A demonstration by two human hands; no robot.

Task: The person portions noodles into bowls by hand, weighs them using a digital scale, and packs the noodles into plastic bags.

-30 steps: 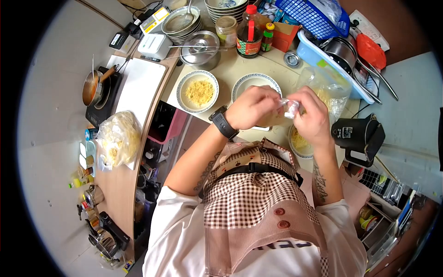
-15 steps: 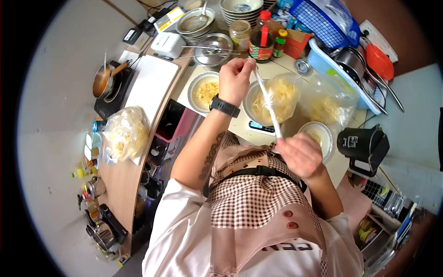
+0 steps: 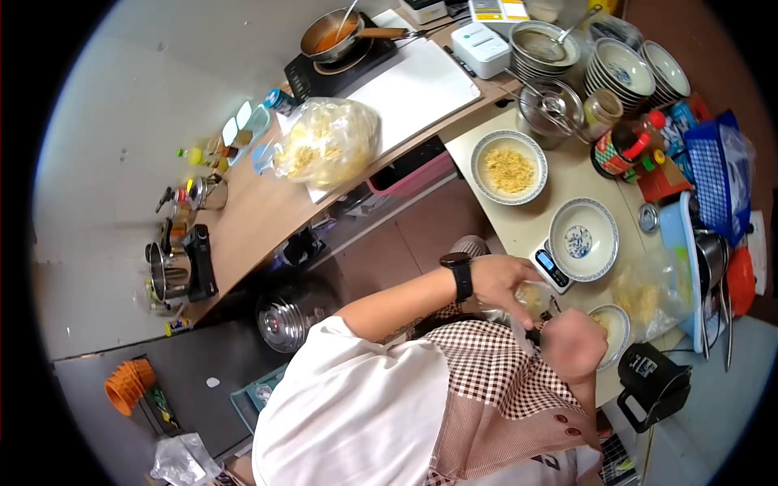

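My left hand point(image 3: 496, 283), with a black watch on its wrist, is closed around a clear plastic bag point(image 3: 531, 298) with pale yellow noodles in it, close to my apron. My right hand point(image 3: 574, 344) is a blurred fist beside the bag; a small dark piece shows next to it, and what it grips is hidden. Just beyond, a patterned bowl point(image 3: 596, 227) sits on a small digital scale point(image 3: 551, 269), its blue floral bottom showing. Behind my right hand stands a smaller bowl point(image 3: 617, 332), partly covered. Another bowl point(image 3: 486, 190) holds yellow crumbly food point(image 3: 509, 170).
A second noodle bag point(image 3: 640, 296) lies beside a blue tub point(image 3: 685, 259). A black kettle point(image 3: 652, 385) stands at right. Sauce bottles point(image 3: 616, 152) and bowl stacks point(image 3: 620, 73) line the back. On the left counter are a big noodle bag point(image 3: 328, 142) and a pan point(image 3: 332, 36).
The noodle bag has come off the bowl on the scale and toward my body. Both hands have drawn closer together; the stretched, twisted bag neck no longer shows. My view has turned left.
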